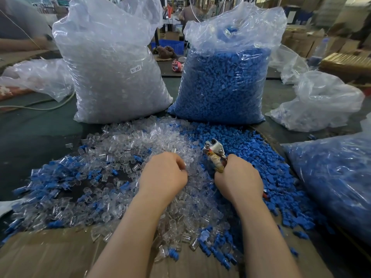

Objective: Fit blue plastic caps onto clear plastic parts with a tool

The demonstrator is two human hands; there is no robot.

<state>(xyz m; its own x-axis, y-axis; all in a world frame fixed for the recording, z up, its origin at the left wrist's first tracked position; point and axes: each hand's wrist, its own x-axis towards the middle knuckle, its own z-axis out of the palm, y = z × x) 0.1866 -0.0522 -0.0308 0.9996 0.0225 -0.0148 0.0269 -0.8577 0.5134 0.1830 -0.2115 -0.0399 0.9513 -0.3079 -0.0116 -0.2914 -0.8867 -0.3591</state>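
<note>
A heap of clear plastic parts (pixel 128 145) covers the middle of the table, and a heap of blue caps (pixel 257 149) lies to its right. My left hand (pixel 164 173) rests on the clear heap with its fingers curled down into the parts; what they pinch is hidden. My right hand (pixel 239 177) grips the handles of a plier-like metal tool (pixel 213 153), whose jaws point up and away over the edge of the blue heap. Joined blue-and-clear pieces (pixel 58 177) lie scattered at the left.
Two tall plastic bags stand behind the heaps, one of clear parts (pixel 112 73) and one of blue caps (pixel 224 81). Another bag of blue parts (pixel 337 177) lies at the right. Brown cardboard (pixel 50 255) covers the near edge. A person's arm (pixel 22 43) shows at the far left.
</note>
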